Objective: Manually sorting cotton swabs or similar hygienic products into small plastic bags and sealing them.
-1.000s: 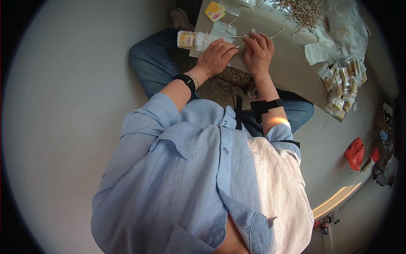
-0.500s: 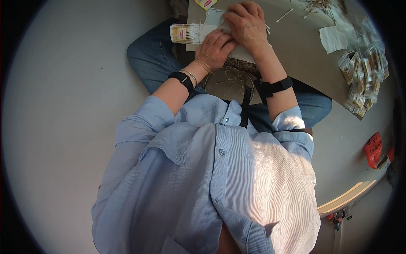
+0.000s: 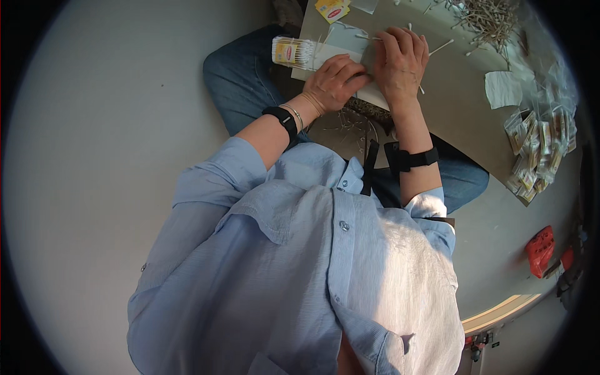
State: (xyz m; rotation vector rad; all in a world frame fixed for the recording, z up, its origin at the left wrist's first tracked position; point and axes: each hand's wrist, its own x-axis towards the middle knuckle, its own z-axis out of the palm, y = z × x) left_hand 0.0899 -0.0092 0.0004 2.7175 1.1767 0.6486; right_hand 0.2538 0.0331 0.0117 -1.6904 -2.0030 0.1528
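My left hand (image 3: 337, 82) lies over a white card (image 3: 373, 95) near the table's front edge. Its fingers are curled together, and whatever they hold is hidden. To its right, my right hand (image 3: 401, 69) has its fingers bent toward a cotton swab (image 3: 367, 37), which seems to be pinched at the fingertips. A pale blue rectangular sheet (image 3: 345, 39) lies between and beyond the hands. Left of my left hand is a pack of cotton swabs (image 3: 292, 52) with a yellow label, its white tips facing right. Another swab (image 3: 442, 47) lies right of my right hand.
A heap of loose swabs (image 3: 490, 22) covers the far right of the table (image 3: 459, 100). Beside it are a white paper piece (image 3: 503, 89) and clear bags of small packets (image 3: 540, 147). A yellow card (image 3: 332, 9) lies at the back; a red shoe (image 3: 540, 252) is on the floor.
My right hand has drawn back to the right, apart from my left hand. The whole view has shifted, showing more of the swab heap. My left hand stays by the card.
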